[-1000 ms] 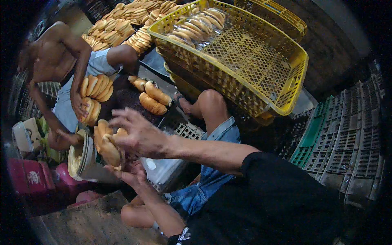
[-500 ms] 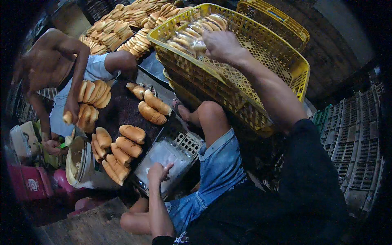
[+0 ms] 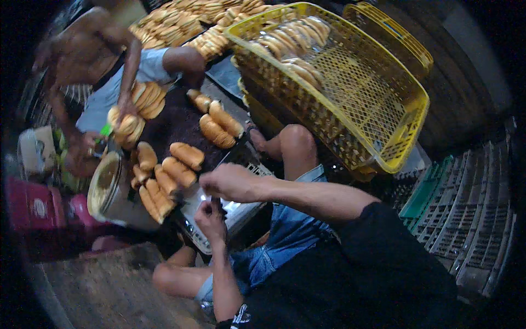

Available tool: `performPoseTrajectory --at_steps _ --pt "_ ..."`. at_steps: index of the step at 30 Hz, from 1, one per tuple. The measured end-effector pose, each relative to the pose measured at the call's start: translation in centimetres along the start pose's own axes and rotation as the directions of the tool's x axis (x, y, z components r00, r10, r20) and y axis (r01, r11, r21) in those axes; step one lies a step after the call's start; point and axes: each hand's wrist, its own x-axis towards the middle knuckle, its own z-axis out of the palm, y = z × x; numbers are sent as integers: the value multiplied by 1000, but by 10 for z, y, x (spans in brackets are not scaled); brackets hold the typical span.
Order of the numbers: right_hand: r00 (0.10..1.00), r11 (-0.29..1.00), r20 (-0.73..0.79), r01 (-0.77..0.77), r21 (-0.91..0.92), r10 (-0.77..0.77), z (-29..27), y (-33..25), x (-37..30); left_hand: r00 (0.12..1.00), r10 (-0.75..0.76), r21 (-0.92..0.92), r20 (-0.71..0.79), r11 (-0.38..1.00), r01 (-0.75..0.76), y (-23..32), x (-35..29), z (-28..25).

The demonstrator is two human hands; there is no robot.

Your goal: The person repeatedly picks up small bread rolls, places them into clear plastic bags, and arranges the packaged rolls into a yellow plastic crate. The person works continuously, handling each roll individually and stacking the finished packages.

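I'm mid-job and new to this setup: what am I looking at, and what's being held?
There's no machine: one head-worn camera looks down at its wearer's bare hands. The right hand and left hand are close together over shiny plastic; blur hides what, if anything, they hold. Ahead, bread rolls lie on a dark surface, near an open bucket. The yellow crate holds more rolls, some in clear wrapping. At left, a co-worker's hand grasps rolls.
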Motion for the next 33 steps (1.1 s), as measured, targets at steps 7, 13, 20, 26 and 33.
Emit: performPoseTrajectory --at_steps 7,13,20,26,33 --pt "871 378 -89 -116 918 484 15 23 -22 961 -266 -907 -70 418 50 -6 49 -16" --pt "894 781 -389 75 620 222 57 43 44 739 -35 -320 -672 915 -247 12 85 -69" --pt "886 924 -443 -278 -262 141 110 94 114 413 -229 -388 -882 848 -360 6 92 -129" --pt "916 831 -374 -318 -456 145 96 140 140 704 -306 -679 -641 654 -335 -15 94 -115" --pt "950 821 -175 -120 558 258 -5 87 83 757 -118 -514 -642 799 -312 -9 90 -115"
